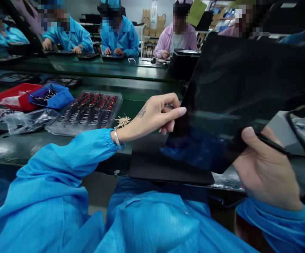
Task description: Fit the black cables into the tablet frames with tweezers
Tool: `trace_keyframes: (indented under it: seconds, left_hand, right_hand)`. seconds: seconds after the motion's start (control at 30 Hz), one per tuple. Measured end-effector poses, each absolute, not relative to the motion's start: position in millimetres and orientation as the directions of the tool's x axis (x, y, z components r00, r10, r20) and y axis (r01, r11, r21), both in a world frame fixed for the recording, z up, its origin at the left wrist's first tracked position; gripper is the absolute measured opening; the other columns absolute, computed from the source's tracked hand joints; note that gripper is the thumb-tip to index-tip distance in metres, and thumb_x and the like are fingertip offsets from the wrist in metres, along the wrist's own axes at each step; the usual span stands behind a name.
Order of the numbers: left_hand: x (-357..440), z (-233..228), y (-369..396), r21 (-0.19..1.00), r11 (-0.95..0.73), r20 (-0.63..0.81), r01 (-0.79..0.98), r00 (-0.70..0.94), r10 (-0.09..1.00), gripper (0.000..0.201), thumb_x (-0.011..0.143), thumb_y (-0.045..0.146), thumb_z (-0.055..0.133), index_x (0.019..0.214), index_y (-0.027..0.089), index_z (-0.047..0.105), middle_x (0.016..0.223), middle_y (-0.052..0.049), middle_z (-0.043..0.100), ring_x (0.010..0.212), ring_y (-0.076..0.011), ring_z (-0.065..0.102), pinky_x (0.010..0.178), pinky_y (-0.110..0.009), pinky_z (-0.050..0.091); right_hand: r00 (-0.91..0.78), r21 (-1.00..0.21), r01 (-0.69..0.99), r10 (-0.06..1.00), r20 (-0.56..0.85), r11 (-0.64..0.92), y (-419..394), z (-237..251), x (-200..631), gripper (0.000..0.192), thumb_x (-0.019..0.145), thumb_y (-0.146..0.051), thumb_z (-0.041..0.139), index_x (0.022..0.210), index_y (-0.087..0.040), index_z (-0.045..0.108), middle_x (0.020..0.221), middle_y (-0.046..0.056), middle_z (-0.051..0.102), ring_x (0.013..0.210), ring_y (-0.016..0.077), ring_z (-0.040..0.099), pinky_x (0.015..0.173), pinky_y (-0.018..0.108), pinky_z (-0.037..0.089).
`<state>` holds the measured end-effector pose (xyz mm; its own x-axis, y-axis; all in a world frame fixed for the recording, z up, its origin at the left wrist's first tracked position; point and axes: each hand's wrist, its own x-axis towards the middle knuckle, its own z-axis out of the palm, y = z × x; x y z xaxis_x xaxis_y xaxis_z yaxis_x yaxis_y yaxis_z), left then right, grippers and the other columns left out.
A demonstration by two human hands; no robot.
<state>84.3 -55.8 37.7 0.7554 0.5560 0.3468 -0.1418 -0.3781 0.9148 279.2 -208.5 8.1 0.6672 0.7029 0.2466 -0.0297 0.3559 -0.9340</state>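
While both hands are busy at the same object, the scene reads as follows, largest thing first.

Surface: dark green surface [94, 70] runs from 9 o'clock to 12 o'clock, with other people in blue and pink coats seated along its far side.

Dark panel: large glossy dark panel [247, 91], tilted up off the surface at 2 o'clock, its lower edge over a flat black sheet [152, 168] lying at 6 o'clock.

Parts tray: clear parts tray [89, 110] at 10 o'clock, filled with rows of small dark and red pieces.

Bins: red bin [12, 95] and blue bin [56, 98] touching, further out at 9 o'clock; a crumpled plastic bag [28, 121] just beside them.

Right hand: right hand [268, 168] at 4 o'clock, grip clamped on the panel's lower right edge, thumb on the front face; a thin black cable [300, 147] runs across the fingers.

Left hand: left hand [152, 116] at centre, fingers pinched together at the panel's left edge; whether something thin sits between them cannot be told.

Risk: held mainly by one edge, the panel could likely slip or twist and knock the sheet below; the thumb may smudge the gloss; the cable could snag.
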Motion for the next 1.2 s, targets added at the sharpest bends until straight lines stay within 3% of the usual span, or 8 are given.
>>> trace_keyframes:
  seconds: [0.13, 0.3, 0.67, 0.97, 1.2]
  left_hand:
    - [90.1, 25.6, -52.7, 0.969, -0.217, 0.229, -0.117, 0.747, 0.624, 0.051, 0.098, 0.060, 0.067, 0.076, 0.019, 0.046, 0.051, 0.004, 0.062, 0.037, -0.0048, 0.055, 0.040, -0.013, 0.038]
    - [93.1, 12.7, -45.3, 0.990, -0.091, 0.140, -0.106, 0.752, 0.644, 0.051, 0.098, 0.055, 0.069, 0.073, 0.018, 0.044, 0.050, 0.004, 0.061, 0.037, -0.0037, 0.053, 0.038, -0.011, 0.035]
    - [95.9, 1.8, -35.4, 0.997, -0.039, 0.074, -0.064, 0.755, 0.652, 0.052, 0.097, 0.057, 0.068, 0.072, 0.018, 0.044, 0.050, 0.004, 0.060, 0.037, -0.0026, 0.051, 0.039, -0.012, 0.033]
    - [99.3, -3.4, -29.5, 0.998, -0.053, 0.060, -0.034, 0.757, 0.650, 0.053, 0.097, 0.058, 0.067, 0.071, 0.017, 0.045, 0.050, 0.003, 0.060, 0.037, -0.0026, 0.051, 0.039, -0.012, 0.032]
    - [100.0, -6.8, -26.3, 0.999, -0.044, 0.045, -0.022, 0.771, 0.635, 0.053, 0.096, 0.057, 0.068, 0.070, 0.017, 0.045, 0.049, 0.003, 0.060, 0.035, -0.0020, 0.049, 0.038, -0.012, 0.032]
  right_hand:
    - [0.631, -0.960, -0.181, 0.774, 0.052, 0.213, -209.6, 6.8, 280.3, 0.012, 0.076, -0.026, 0.085, 0.085, -0.029, 0.077, 0.130, 0.001, 0.074, 0.138, 0.0293, 0.061, 0.112, 0.048, 0.059]
    - [0.590, -0.972, -0.216, 0.805, -0.056, 0.091, -203.8, -2.1, 283.8, 0.009, 0.084, -0.037, 0.079, 0.092, -0.031, 0.080, 0.132, 0.002, 0.075, 0.132, 0.0303, 0.067, 0.106, 0.048, 0.063]
    - [0.547, -0.978, -0.199, 0.836, -0.052, 0.070, -198.7, -18.4, 291.0, 0.010, 0.087, -0.040, 0.080, 0.093, -0.033, 0.082, 0.137, 0.000, 0.073, 0.129, 0.0296, 0.068, 0.105, 0.044, 0.064]
    - [0.570, -0.962, -0.233, 0.821, -0.016, 0.143, -206.8, -18.0, 277.3, 0.019, 0.088, -0.029, 0.077, 0.106, -0.033, 0.080, 0.142, -0.001, 0.069, 0.141, 0.0262, 0.059, 0.112, 0.044, 0.059]
    - [0.545, -0.973, -0.209, 0.838, -0.030, 0.101, -211.6, -24.1, 278.4, 0.026, 0.089, -0.027, 0.072, 0.111, -0.038, 0.080, 0.145, -0.004, 0.067, 0.142, 0.0281, 0.059, 0.109, 0.046, 0.061]
